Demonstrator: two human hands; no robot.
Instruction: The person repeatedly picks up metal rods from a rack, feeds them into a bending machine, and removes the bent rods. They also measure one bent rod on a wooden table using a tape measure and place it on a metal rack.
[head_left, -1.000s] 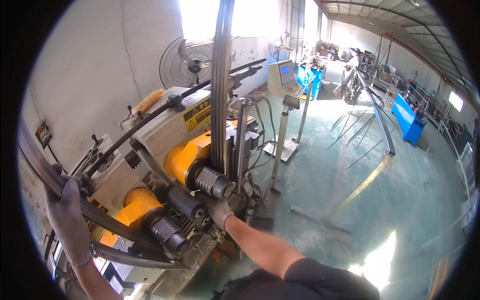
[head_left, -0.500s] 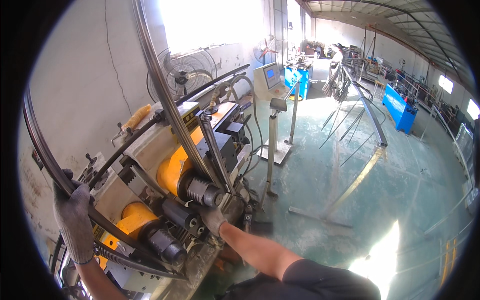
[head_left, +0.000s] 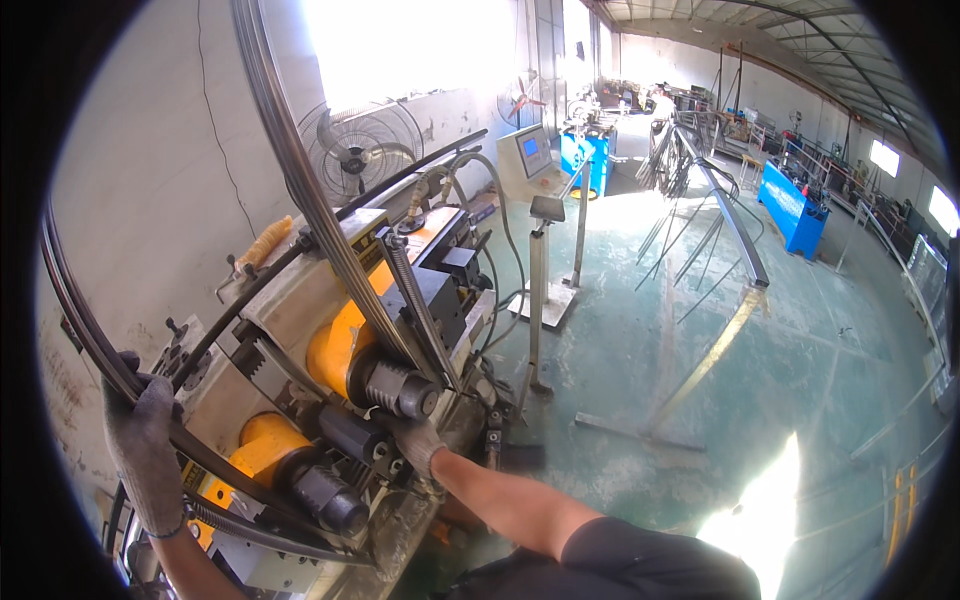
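Observation:
My left hand [head_left: 146, 430], in a grey glove, is wrapped round a curved dark metal bar [head_left: 82, 312] at the near left of a bending machine [head_left: 278, 308]. The bar runs upward past the hand and down along the lower yellow arm [head_left: 268, 447]. My right hand [head_left: 414, 442], also gloved, reaches in below the upper ribbed roller [head_left: 402, 388], beside a dark cylinder [head_left: 355, 432]. Its fingers are hidden behind the machine parts. A second length of grooved metal bar [head_left: 318, 205] rises steeply past the upper yellow arm [head_left: 340, 345]. Below sits another ribbed roller [head_left: 330, 497].
Behind the machine stands a fan [head_left: 355, 155] near the window. A control box [head_left: 530, 160] and a metal post [head_left: 538, 290] are to its right. Further right, a rack [head_left: 735, 225] carries thin rods. Blue machines [head_left: 792, 210] and a person [head_left: 662, 108] appear farther back.
The upper end of the steep bar has swung slightly left. The whole view has shifted a little. Both hands keep nearly the same places on the machine and the bar.

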